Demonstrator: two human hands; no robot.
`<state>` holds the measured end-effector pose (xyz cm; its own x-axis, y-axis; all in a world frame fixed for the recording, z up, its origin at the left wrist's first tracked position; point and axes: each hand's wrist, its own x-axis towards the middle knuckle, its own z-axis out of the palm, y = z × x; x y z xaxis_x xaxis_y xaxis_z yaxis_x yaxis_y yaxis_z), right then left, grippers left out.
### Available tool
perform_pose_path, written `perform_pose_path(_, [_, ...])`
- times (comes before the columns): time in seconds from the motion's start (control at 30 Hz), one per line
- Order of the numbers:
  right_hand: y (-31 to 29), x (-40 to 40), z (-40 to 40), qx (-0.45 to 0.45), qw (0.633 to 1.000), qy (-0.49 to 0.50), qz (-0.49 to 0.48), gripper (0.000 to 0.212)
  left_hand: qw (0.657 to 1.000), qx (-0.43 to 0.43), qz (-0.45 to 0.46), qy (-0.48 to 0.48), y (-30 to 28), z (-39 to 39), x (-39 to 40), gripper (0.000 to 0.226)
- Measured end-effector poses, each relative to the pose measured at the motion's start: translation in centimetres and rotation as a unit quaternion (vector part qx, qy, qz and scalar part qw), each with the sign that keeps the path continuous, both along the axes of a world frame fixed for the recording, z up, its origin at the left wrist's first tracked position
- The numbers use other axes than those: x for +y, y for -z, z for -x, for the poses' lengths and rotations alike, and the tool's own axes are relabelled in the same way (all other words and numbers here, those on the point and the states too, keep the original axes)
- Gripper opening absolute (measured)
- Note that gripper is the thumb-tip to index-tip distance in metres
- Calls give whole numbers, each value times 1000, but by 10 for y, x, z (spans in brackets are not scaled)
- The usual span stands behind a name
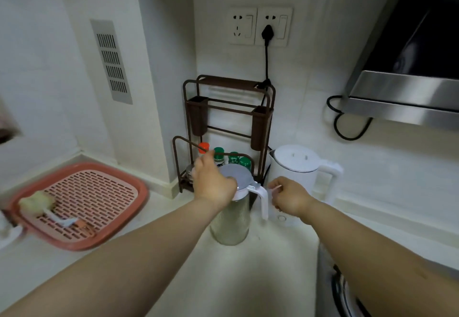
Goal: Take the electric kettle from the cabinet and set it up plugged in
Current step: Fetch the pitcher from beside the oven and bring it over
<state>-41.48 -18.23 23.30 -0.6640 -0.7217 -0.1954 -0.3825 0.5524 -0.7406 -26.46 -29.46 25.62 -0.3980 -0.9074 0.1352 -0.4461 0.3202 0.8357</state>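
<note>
The white kettle (295, 167) sits right of the glass pitcher (232, 214), plug (267, 33) already in the wall. Left hand (213, 182) rests loosely on the pitcher's lid, probably steadying it; right hand (288, 197) pinches something thin I can't make out.

I see a white electric kettle (296, 167), a black plug (267, 33), a brown wire rack (228, 117), green-capped bottles (232, 158), a pink slotted tray (82, 204), and a ribbed clear pitcher (231, 219) with a silver lid.
</note>
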Motion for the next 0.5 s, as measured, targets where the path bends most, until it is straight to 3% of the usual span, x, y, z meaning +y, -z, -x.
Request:
perform_pose_path(0.07, [-6,18,16,-3,999,41,9,24,996,18,77,41,-17,17,15,63])
perform_pose_path(0.13, [-11,36,33,15,996,86,13,18,991,15,69,111,-28,36,32,53])
perform_pose_path(0.23, [-18,62,61,38,987,156,17,20,986,-33,6,162,-30,70,52,46])
perform_pose_path(0.33, [-19,79,89,22,978,207,23,45,983,-55,-101,141,-26,103,55,38])
perform_pose_path(0.43, [-17,80,108,-5,979,201,30,68,976,-35,-177,124,-19,124,48,35])
perform_pose_path(0.5, [-14,75,115,-30,982,183,33,72,973,-22,-196,122,-14,134,44,38])
